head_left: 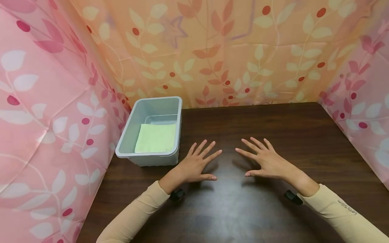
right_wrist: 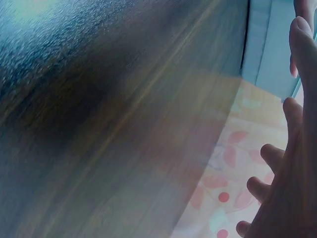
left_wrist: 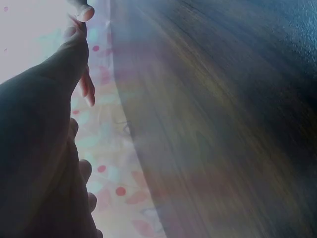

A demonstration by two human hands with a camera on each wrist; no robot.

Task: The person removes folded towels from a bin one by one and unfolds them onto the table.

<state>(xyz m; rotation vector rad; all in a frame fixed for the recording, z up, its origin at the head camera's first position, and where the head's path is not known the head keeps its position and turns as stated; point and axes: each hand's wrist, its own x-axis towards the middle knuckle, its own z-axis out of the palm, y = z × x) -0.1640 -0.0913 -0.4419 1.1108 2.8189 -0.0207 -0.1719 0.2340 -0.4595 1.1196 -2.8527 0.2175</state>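
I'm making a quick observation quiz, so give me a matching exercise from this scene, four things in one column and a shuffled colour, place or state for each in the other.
Column one
1. Plastic bin
2. Cloth
3. Left hand
4. Table

Column two
A. Fingers spread, holding nothing, nearer the bin than the right hand is
B. Dark brown, wood-patterned top
C. Pale green, lying inside another thing
D. Pale grey-blue, standing at the left of the head view

Right pairs: 1-D, 2-C, 3-A, 4-B

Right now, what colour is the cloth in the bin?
Pale yellow-green; the cloth in the bin shows best in the head view.
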